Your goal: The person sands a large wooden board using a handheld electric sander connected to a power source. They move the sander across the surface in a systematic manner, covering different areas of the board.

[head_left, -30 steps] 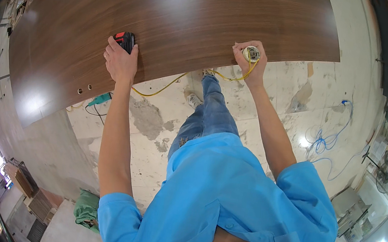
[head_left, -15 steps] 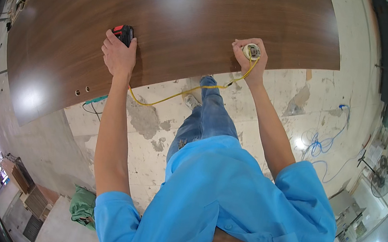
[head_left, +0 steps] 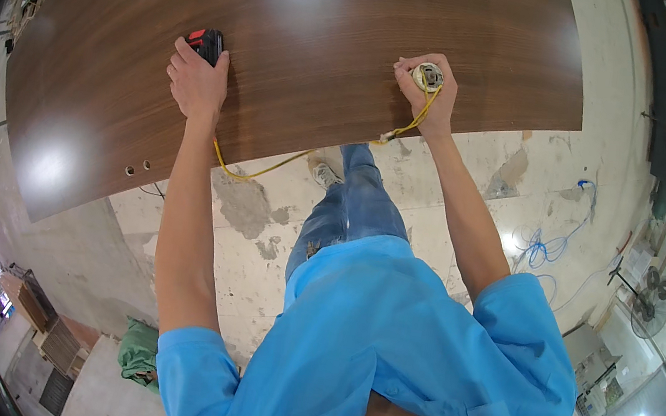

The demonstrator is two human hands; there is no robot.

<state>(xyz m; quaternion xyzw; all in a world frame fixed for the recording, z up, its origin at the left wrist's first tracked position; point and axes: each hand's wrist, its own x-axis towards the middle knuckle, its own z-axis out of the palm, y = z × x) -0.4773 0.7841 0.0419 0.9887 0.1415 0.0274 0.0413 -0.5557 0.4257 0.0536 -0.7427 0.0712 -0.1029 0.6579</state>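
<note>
My left hand (head_left: 197,82) is wrapped round a black and red block (head_left: 206,45) that looks like a cordless-tool battery pack; whether a tool sits below it is hidden. It is over the left part of a dark brown wood-grain panel (head_left: 309,70). Farther right, my right hand (head_left: 430,95) grips a round cream-coloured piece (head_left: 428,77) with a hollow, dark-centred end facing up. From that end a yellow cord (head_left: 416,122) drops past the panel's near edge, sags and runs left until my left forearm hides it. A pale connector (head_left: 387,137) sits along the cord.
Two small round holes pierce the panel near its lower left edge. Blue cable (head_left: 542,251) lies coiled on the worn pale floor (head_left: 468,201) to the right. A fan (head_left: 650,302) stands at far right, and green cloth (head_left: 140,353) lies at lower left.
Both hands, still holding their things, have moved slightly away from me and to the left over the panel. The cord's connector has shifted left and now overlaps the panel's near edge.
</note>
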